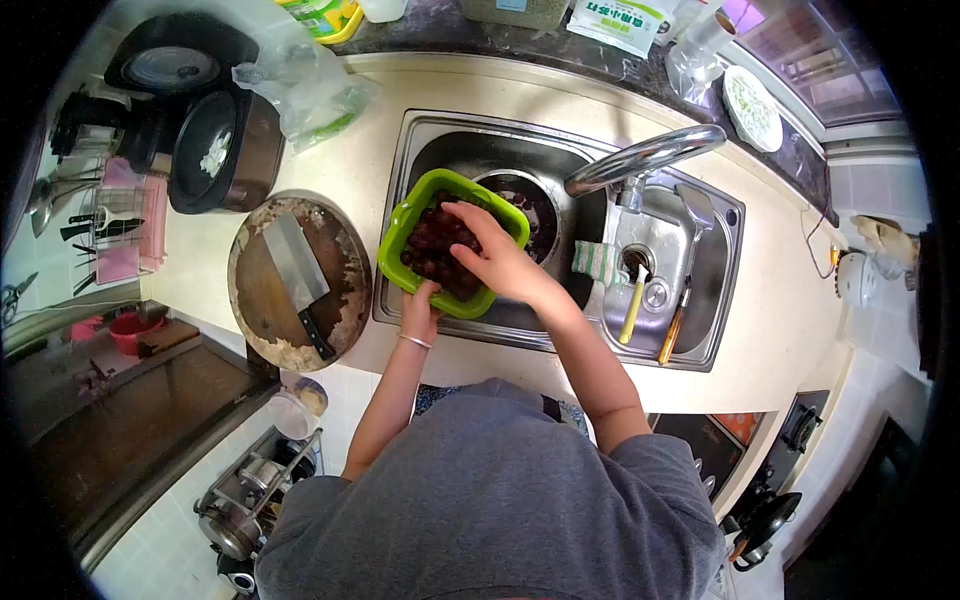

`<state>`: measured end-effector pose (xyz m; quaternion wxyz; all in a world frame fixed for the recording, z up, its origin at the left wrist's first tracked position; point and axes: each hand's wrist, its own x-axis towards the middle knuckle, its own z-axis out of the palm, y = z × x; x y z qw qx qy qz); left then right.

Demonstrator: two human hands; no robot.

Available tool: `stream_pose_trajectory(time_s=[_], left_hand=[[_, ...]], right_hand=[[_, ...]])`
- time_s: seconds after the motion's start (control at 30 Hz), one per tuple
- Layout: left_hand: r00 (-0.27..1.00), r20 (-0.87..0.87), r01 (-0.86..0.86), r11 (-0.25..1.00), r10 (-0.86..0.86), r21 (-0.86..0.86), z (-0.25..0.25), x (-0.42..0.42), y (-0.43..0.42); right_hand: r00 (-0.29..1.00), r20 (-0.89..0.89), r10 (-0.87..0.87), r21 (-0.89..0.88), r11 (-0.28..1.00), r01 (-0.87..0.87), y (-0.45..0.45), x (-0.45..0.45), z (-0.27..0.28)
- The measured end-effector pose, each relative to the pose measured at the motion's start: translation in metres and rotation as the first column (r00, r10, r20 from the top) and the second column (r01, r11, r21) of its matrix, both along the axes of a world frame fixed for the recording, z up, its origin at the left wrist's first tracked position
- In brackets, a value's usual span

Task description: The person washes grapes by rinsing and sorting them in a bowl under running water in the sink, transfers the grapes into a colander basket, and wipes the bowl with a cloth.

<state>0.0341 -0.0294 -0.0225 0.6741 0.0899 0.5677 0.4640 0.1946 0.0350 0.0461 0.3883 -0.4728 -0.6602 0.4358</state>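
A bright green plastic basket (pixel 392 262) is held tilted over the left sink bowl. Dark red round fruits that look like cherries (pixel 432 238) fill much of it. My left hand (pixel 420 312) grips the basket's near rim from below, its fingers partly hidden under the plastic. Over the fruits lies my right hand (pixel 497 258), thumb and fingers apart, the fingertips touching the top ones. Behind the basket a round metal bowl (pixel 556 222) stands in the sink with more dark fruits inside; the basket covers part of it.
The chrome faucet (pixel 650 158) arches over the sink's right side. A striped cloth (pixel 597 262) hangs on the divider, beside a yellow-handled brush (pixel 632 308) and a spatula (pixel 697 215). Left of the sink, a cleaver (pixel 296 262) lies on a round chopping board (pixel 345 235).
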Motion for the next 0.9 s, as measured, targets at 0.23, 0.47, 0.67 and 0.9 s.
stream_pose_trajectory(time_s=[0.23, 0.47, 0.67, 0.9], left_hand=[[1.000, -0.025, 0.002, 0.997, -0.004, -0.082, -0.021, -0.020, -0.003], [0.967, 0.216, -0.116, 0.988, 0.137, -0.106, 0.002, -0.041, 0.001], [0.980, 0.145, -0.123, 0.988, 0.136, -0.092, 0.013, -0.054, 0.006], [0.988, 0.089, -0.116, 0.988, 0.125, -0.104, 0.018, -0.043, 0.010]], right_hand=[[0.918, -0.106, -0.382, -0.200, 0.913, 0.356, 0.023, 0.050, -0.050], [0.815, 0.536, -0.218, -0.343, 0.827, 0.446, 0.038, 0.065, -0.198], [0.728, 0.686, -0.027, -0.179, 0.963, 0.204, 0.038, 0.038, -0.239], [0.776, 0.629, -0.039, -0.143, 0.976, 0.166, -0.019, 0.018, -0.324]])
